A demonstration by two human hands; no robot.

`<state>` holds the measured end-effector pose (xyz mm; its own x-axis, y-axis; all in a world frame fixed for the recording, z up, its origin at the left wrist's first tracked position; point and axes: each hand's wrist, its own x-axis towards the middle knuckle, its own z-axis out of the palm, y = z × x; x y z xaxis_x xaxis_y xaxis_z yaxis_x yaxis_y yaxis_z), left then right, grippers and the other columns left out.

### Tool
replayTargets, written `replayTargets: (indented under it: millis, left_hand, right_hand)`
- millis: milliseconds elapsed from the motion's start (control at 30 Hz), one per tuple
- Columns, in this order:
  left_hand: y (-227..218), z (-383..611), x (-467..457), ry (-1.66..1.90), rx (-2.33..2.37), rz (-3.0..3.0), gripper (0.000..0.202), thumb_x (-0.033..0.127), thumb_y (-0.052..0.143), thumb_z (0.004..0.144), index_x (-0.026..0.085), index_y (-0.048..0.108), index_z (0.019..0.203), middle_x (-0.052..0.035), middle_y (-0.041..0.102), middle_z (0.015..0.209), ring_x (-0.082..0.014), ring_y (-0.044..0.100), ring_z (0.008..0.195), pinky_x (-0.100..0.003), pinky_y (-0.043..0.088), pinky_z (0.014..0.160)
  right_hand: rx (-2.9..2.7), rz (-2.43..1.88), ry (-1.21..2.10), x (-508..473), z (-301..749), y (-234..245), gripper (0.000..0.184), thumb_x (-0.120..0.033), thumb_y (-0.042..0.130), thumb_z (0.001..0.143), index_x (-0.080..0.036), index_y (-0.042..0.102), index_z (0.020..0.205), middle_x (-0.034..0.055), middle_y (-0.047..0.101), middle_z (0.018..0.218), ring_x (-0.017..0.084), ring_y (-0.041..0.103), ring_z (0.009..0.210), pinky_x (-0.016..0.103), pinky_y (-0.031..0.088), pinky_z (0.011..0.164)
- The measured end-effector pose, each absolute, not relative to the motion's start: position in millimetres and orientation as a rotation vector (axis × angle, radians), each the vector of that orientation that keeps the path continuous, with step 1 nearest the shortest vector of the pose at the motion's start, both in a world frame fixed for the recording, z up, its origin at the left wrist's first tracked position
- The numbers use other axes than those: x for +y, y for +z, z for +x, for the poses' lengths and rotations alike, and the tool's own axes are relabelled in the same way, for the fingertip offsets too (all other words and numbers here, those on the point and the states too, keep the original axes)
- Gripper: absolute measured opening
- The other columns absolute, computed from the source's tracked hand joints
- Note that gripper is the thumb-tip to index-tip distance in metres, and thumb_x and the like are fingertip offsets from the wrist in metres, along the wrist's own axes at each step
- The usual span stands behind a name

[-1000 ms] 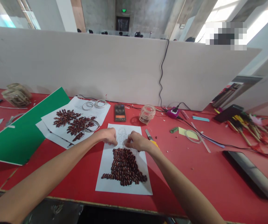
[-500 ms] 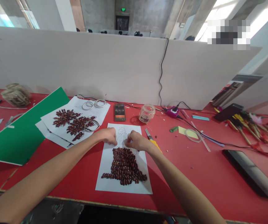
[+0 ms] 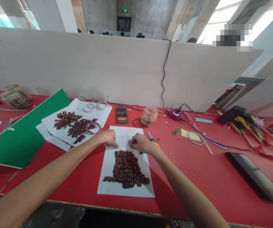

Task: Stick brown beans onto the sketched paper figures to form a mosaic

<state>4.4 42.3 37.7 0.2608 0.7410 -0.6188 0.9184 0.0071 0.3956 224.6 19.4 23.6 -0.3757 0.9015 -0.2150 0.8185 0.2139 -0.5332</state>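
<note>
A white sheet (image 3: 108, 182) with a pencil drawing of a figure lies on the red table (image 3: 198, 180) in front of me. Dark brown beans (image 3: 127, 169) cover the figure's skirt in a wide patch. My left hand (image 3: 108, 138) rests on the sheet's upper left, fingers curled and pinched down on the paper. My right hand (image 3: 141, 143) sits just right of the drawn figure, fingers closed in a pinch at the top of the bean patch. What either pinch holds is too small to make out.
Left of me lie a green board (image 3: 20, 133) and more sheets with bean patterns (image 3: 74, 125) and tape rings (image 3: 96, 106). A small glass jar (image 3: 150, 116), a dark device (image 3: 121, 114), a yellow-handled knife (image 3: 153, 140), cables and coloured sticks (image 3: 252, 128) lie behind and right. A grey partition (image 3: 103, 66) backs the table.
Both hands stay at the top of the bean patch; the right hand has shifted slightly to the right. Nothing else has moved.
</note>
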Motion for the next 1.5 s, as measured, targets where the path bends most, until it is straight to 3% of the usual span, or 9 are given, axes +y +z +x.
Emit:
replayTargets:
  millis: [133,233,533,700,800,933,1067,1300,1500]
  left_hand:
    - [37.8,1.3,45.6,-0.299,1.486,1.717,0.024,0.03,0.081,0.071,0.016,0.065,0.059,-0.0025,0.067,0.057,-0.0166,0.067,0.059,-0.023,0.055,0.058]
    - [39.3,1.1,48.0,-0.321,1.467,1.67,0.024,0.028,0.082,0.07,0.016,0.065,0.06,-0.0027,0.068,0.059,-0.016,0.067,0.059,-0.024,0.057,0.061]
    - [52.0,5.3,42.8,-0.332,1.476,1.749,0.015,0.019,0.082,0.064,0.014,0.068,0.063,-0.0038,0.071,0.061,-0.0172,0.068,0.06,-0.025,0.056,0.064]
    - [68.2,-46.0,15.9,0.021,1.701,2.022,0.017,0.026,0.06,0.09,0.019,0.073,0.098,-0.0091,0.076,0.105,-0.024,0.069,0.1,-0.03,0.051,0.087]
    - [55.2,-83.7,3.3,0.269,1.98,2.327,0.018,0.026,0.065,0.087,0.021,0.073,0.102,-0.0117,0.072,0.113,-0.0335,0.062,0.111,-0.039,0.049,0.091]
    - [29.4,-96.7,-1.3,0.219,2.038,2.401,0.014,0.022,0.061,0.089,0.019,0.074,0.088,-0.0145,0.07,0.109,-0.0351,0.059,0.109,-0.043,0.048,0.091]
    - [27.5,-70.5,-5.6,0.597,1.894,2.239,0.018,0.023,0.052,0.095,0.02,0.069,0.092,-0.0106,0.073,0.109,-0.0306,0.063,0.11,-0.041,0.048,0.096]
    - [22.9,-2.2,-21.5,0.955,1.21,1.722,0.024,0.042,0.047,0.104,0.02,0.055,0.108,-0.0018,0.071,0.086,-0.0163,0.069,0.08,-0.024,0.052,0.073]
    - [4.7,9.1,-23.6,0.984,1.227,1.668,0.034,0.043,0.047,0.103,0.018,0.064,0.116,-0.0033,0.071,0.086,-0.0175,0.069,0.082,-0.026,0.055,0.078]
  right_hand:
    - [-2.292,-1.683,0.772,15.1,224.4,20.2,0.01,-0.026,0.066,0.092,-0.016,0.067,0.095,0.0098,0.067,0.102,0.019,0.065,0.087,0.029,0.048,0.077]
    - [-2.287,-1.735,0.731,10.3,218.0,13.8,0.035,-0.039,0.073,0.088,-0.018,0.058,0.111,0.0131,0.061,0.119,0.024,0.064,0.1,0.034,0.048,0.081]
    - [-2.327,-1.633,0.818,16.5,225.4,10.4,0.039,-0.024,0.08,0.075,-0.021,0.05,0.1,0.0061,0.059,0.108,0.02,0.061,0.091,0.031,0.046,0.08]
    - [-2.195,-1.543,0.753,13.1,243.2,13.4,0.019,-0.034,0.057,0.094,-0.021,0.05,0.106,0.004,0.059,0.098,0.018,0.058,0.081,0.032,0.048,0.077]
    - [-1.999,-1.395,0.664,6.7,251.5,14.7,0.021,-0.039,0.053,0.095,-0.021,0.054,0.106,0.0045,0.06,0.095,0.019,0.058,0.08,0.033,0.049,0.074]
    - [-1.88,-1.331,0.667,-4.9,244.4,17.0,0.019,-0.037,0.052,0.097,-0.021,0.059,0.105,0.0053,0.064,0.094,0.019,0.061,0.08,0.032,0.048,0.07]
    - [-1.87,-1.229,0.689,-18.2,222.3,21.5,0.018,-0.032,0.05,0.1,-0.021,0.061,0.109,0.0065,0.068,0.099,0.019,0.063,0.084,0.032,0.052,0.074]
    - [-1.967,-1.023,0.641,-23.6,191.3,18.1,0.052,-0.026,0.054,0.102,-0.028,0.046,0.154,0.0114,0.063,0.136,0.024,0.064,0.12,0.041,0.055,0.101]
    - [-1.884,-1.07,0.529,-22.9,185.5,-0.2,0.036,-0.024,0.054,0.102,-0.026,0.063,0.137,0.0115,0.066,0.133,0.025,0.064,0.122,0.041,0.053,0.105]
